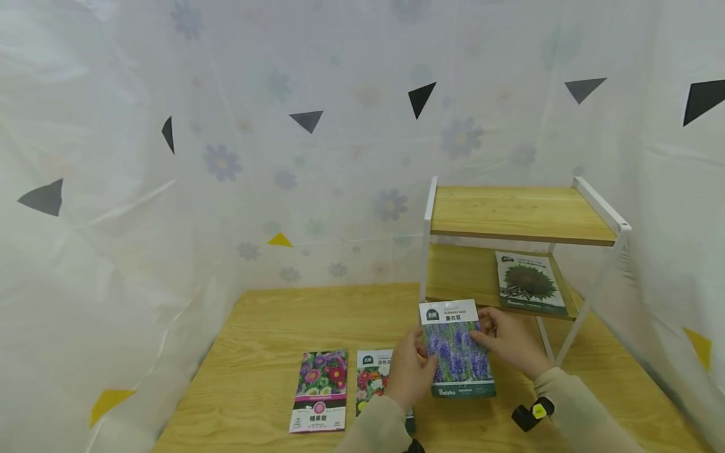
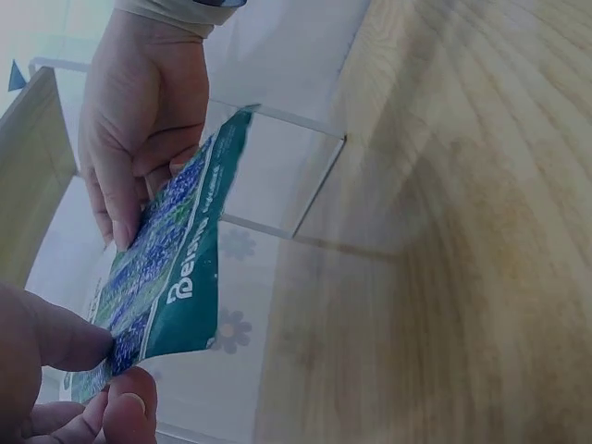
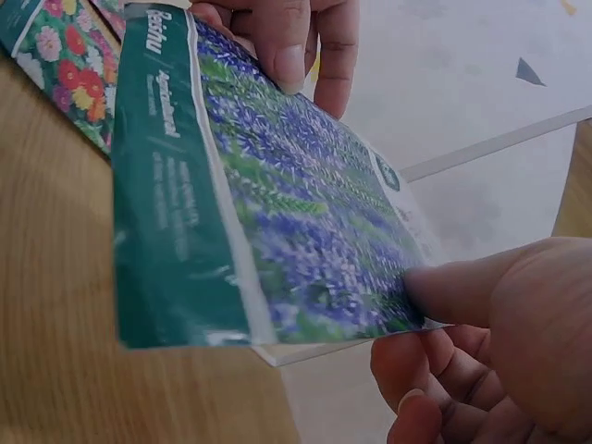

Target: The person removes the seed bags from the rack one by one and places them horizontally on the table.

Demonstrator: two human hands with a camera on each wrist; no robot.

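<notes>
A seed packet with purple lavender-like flowers and a green lower band [image 1: 457,352] is held up above the table in front of the shelf. My left hand [image 1: 409,371] pinches its left edge, thumb on the printed face and fingers behind. At the opposite edge my right hand [image 1: 510,340] pinches it the same way. In the right wrist view, the packet [image 3: 296,203] tilts between both thumbs. The left wrist view shows the packet's green band [image 2: 199,277] facing the camera.
A two-tier wooden shelf [image 1: 521,214] with white legs stands at the right. On its lower tier lies a seed packet with a dark green round plant [image 1: 529,282]. A pink-banded flower packet [image 1: 320,390] and a mixed-flower packet [image 1: 370,380], partly behind my left arm, lie on the table [image 1: 255,352].
</notes>
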